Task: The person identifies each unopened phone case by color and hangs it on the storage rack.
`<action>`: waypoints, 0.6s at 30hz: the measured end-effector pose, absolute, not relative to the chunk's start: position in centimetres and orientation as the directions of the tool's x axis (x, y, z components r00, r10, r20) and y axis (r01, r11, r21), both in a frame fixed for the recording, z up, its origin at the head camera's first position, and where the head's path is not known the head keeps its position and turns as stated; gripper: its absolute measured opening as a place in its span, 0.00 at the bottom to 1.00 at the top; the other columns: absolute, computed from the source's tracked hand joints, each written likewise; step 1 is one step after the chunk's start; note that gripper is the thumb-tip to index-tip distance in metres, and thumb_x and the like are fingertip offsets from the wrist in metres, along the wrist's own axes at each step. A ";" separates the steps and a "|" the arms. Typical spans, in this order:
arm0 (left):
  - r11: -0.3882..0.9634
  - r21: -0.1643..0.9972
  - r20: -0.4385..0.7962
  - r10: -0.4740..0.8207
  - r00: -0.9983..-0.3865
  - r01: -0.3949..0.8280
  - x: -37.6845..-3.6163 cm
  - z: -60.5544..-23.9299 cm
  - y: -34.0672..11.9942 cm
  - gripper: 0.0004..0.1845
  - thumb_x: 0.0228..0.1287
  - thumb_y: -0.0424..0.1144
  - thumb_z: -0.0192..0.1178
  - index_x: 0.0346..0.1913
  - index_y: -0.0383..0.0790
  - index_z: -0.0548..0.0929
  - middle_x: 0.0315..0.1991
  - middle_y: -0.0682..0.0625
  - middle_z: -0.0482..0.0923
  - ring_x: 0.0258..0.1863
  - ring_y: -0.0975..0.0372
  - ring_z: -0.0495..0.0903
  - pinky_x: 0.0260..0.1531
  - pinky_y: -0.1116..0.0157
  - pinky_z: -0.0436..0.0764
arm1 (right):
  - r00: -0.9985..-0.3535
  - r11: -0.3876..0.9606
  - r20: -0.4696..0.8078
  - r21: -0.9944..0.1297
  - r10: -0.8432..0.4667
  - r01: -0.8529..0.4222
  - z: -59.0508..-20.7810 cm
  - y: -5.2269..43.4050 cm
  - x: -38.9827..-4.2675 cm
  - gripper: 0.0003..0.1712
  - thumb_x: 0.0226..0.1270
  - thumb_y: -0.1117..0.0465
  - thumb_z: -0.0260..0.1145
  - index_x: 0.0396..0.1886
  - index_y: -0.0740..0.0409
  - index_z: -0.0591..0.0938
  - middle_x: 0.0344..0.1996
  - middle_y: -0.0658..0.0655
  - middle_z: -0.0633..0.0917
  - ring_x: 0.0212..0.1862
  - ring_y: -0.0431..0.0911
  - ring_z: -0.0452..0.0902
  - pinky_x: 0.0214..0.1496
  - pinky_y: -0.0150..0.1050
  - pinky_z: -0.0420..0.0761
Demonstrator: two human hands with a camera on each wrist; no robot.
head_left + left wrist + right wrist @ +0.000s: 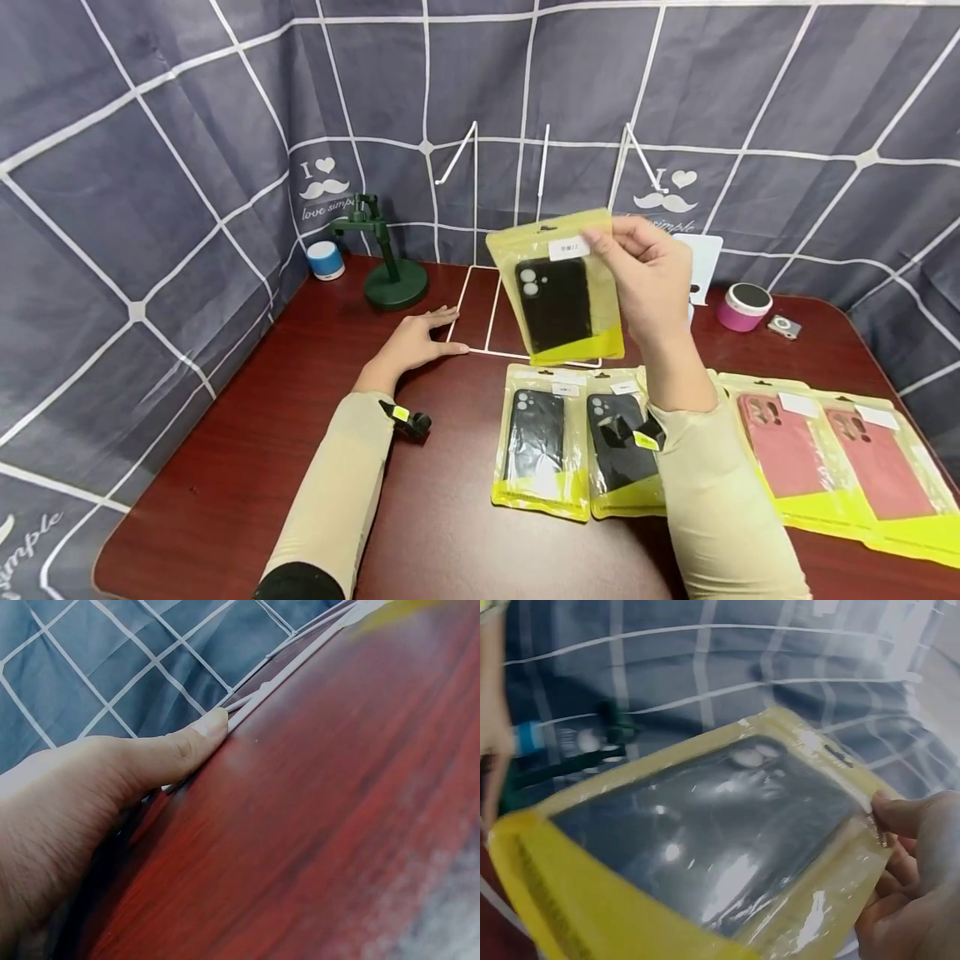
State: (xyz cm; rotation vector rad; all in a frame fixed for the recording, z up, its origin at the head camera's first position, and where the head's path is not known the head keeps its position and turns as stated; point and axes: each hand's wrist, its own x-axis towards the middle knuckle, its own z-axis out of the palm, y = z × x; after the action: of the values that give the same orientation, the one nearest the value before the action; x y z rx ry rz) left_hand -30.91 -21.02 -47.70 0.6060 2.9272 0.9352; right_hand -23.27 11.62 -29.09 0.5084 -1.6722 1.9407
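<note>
In the head view my right hand pinches the top right corner of a yellow-edged clear bag holding a black phone case. This bag hangs above the table in front of a white wire display rack with prongs. The right wrist view shows the thumb and fingers on the edge of the phone case bag. My left hand rests at the rack's front left corner, fingers and thumb spread. Its thumb touches the white base wire in the left wrist view.
Bagged black phone cases lie in front of the rack, partly behind my right forearm. Bagged pink cases overlap at the right. A green stand, a blue speaker, a pink speaker and a small silver device stand towards the back.
</note>
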 end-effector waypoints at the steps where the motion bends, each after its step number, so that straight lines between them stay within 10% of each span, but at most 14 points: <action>1: 0.747 0.560 0.106 0.363 -0.926 0.357 -30.9 -47.7 -21.0 0.50 0.51 0.73 0.66 0.74 0.51 0.71 0.74 0.52 0.65 0.76 0.57 0.58 0.72 0.51 0.61 | -0.791 -0.131 0.590 -0.781 0.164 -0.610 -28.7 11.7 -23.3 0.09 0.59 0.67 0.77 0.36 0.69 0.89 0.25 0.56 0.89 0.21 0.42 0.80 0.25 0.30 0.79; 18: 0.751 0.565 0.096 0.351 -0.932 0.341 -30.7 -47.6 -21.0 0.50 0.51 0.74 0.65 0.74 0.53 0.71 0.74 0.54 0.65 0.76 0.59 0.58 0.72 0.53 0.62 | -0.781 -0.039 0.537 -0.816 0.318 -0.577 -27.7 10.3 -25.7 0.08 0.58 0.62 0.79 0.31 0.62 0.90 0.21 0.52 0.87 0.20 0.40 0.72 0.21 0.29 0.63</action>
State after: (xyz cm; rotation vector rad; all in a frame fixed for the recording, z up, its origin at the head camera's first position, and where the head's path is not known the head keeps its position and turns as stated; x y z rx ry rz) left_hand -30.74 -20.98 -47.63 0.5778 2.9247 0.9382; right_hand -25.70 10.31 -27.65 0.2764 -1.6302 1.8798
